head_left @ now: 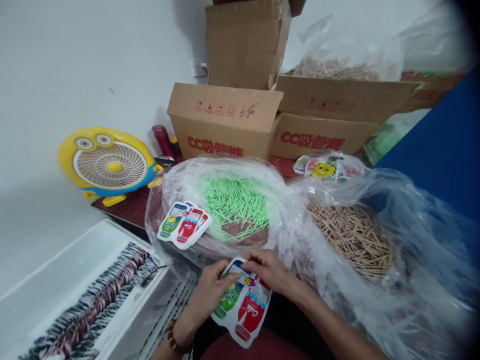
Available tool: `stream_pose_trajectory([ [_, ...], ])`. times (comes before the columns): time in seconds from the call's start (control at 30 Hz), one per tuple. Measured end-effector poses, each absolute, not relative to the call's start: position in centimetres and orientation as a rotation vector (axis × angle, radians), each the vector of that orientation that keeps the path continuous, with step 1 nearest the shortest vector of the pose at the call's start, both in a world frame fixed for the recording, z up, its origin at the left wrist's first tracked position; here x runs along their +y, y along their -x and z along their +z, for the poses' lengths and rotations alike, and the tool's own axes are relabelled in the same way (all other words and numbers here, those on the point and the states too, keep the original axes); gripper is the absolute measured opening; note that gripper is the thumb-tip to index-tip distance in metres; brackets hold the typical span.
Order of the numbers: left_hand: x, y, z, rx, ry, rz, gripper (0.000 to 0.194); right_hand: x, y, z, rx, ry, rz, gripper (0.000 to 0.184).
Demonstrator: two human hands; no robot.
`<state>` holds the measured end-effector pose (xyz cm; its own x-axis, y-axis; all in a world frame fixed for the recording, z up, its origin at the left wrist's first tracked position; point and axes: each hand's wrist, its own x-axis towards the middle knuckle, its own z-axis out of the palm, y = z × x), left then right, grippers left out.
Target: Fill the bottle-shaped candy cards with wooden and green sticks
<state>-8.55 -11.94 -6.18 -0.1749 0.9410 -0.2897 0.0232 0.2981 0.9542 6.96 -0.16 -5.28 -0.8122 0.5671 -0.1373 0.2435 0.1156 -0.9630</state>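
With the left hand (214,284) and right hand (267,270) each pinching the upper part of the printed packet (244,306) hanging between and below them, a light, even grip should best avoid creasing it.

Pouch (243,304), lower centre: green and red bottle print, white edge. Sticks (237,202), mid-frame: bright green. Fan (114,167), left: yellow, blue.
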Motion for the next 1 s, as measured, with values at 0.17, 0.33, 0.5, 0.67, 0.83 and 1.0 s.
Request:
stream_pose_trajectory([
  [0.17,-11.8,8.5,-5.8,1.618,-1.164,0.987,0.03,0.4,-7.1,-4.7,-2.338,0.766,1.491,0.033],
  [0.33,-11.5,8.7,-4.8,1.621,-1.412,0.946,0.03,3.5,-6.8,-3.4,-2.539,0.733,1.121,0.028],
  [0.5,-9.7,8.6,-4.4,1.751,-1.762,0.921,0.023,6.8,-6.8,-3.1,-2.97,0.869,0.277,0.013],
  [0.67,-8.2,9.3,-5.8,1.944,-1.881,0.73,0.021,7.7,-7.7,-4.0,-3.12,0.832,0.123,0.014],
  [0.83,-7.0,10.4,-5.5,1.975,-1.934,0.748,0.021,8.7,-6.5,-2.4,-3.045,0.9,0.047,0.018],
  [1.0,-6.2,11.2,-3.4,2.084,-1.876,1.16,0.019,9.5,-6.1,-0.3,-2.774,0.816,0.092,0.018],
])
